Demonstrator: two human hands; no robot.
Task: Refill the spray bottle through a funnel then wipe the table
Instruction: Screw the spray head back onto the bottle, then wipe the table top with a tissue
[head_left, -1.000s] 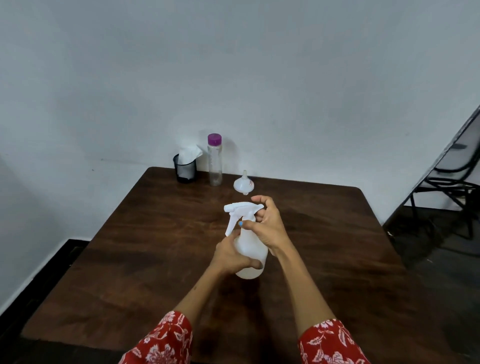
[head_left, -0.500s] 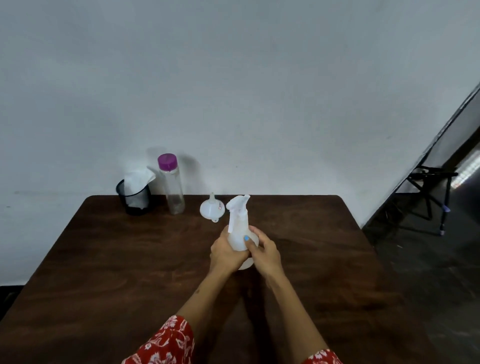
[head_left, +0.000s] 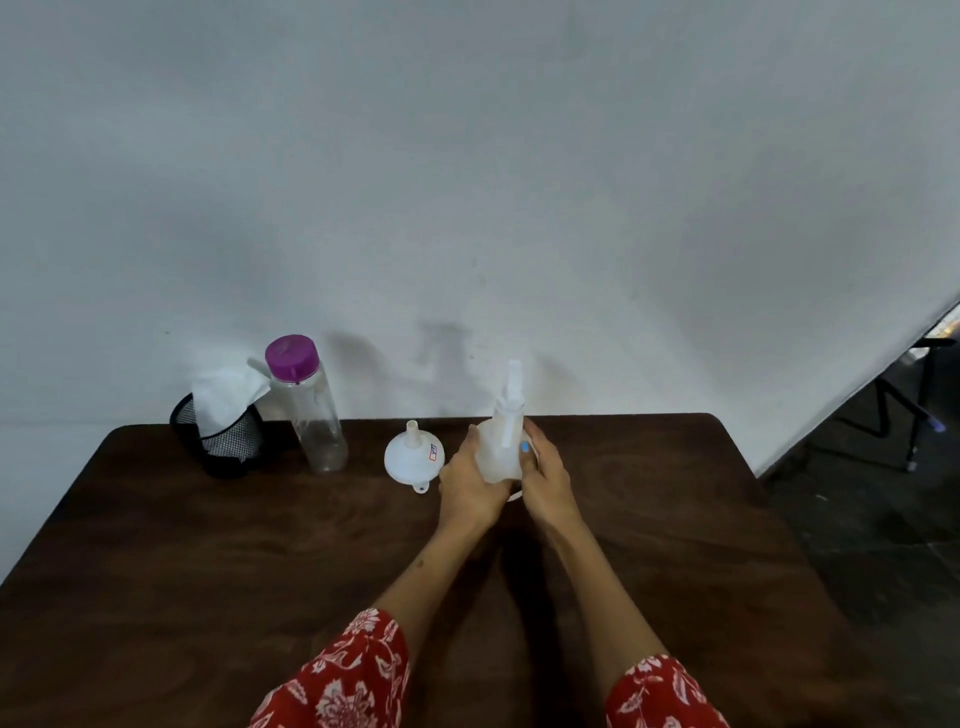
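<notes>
A: While both hands clamp it, spray bottle (head_left: 500, 447) upright at table (head_left: 208, 571) centre, toward far edge. Left hand (head_left: 470, 486) wrapped round lower body from left side, right hand (head_left: 545, 480) curled round right side, thumb with blue nail on shoulder. Trigger head on, nozzle pointing away.

B: Contents?

A: Cannot tell; translucent white plastic, blurred. Probably near empty given a refill task, so light. Thin-walled body, likely squashes under hard squeeze.

B: Best hold?

A: One hand low on round body to steady, other on collar under trigger head for unscrewing. Smooth plastic, slippery if wet. Not fragile.

B: Funnel?

A: Funnel (head_left: 414, 457) just left of left hand, mouth down, spout up, small tab toward near side. Not touching bottle. Light, stiff; pick by spout or rim.

B: Refill source?

A: Clear bottle with purple cap (head_left: 306, 405) far left of funnel, cap on, level hard to read. Rigid-looking, grip mid-body.

B: Wipe?

A: White cloth or tissue (head_left: 223, 397) stuffed in black mesh cup (head_left: 223, 441), far left corner. Soft, pull by loose corner.

B: Stage?

A: Early. Head not yet off, nothing poured.
</notes>
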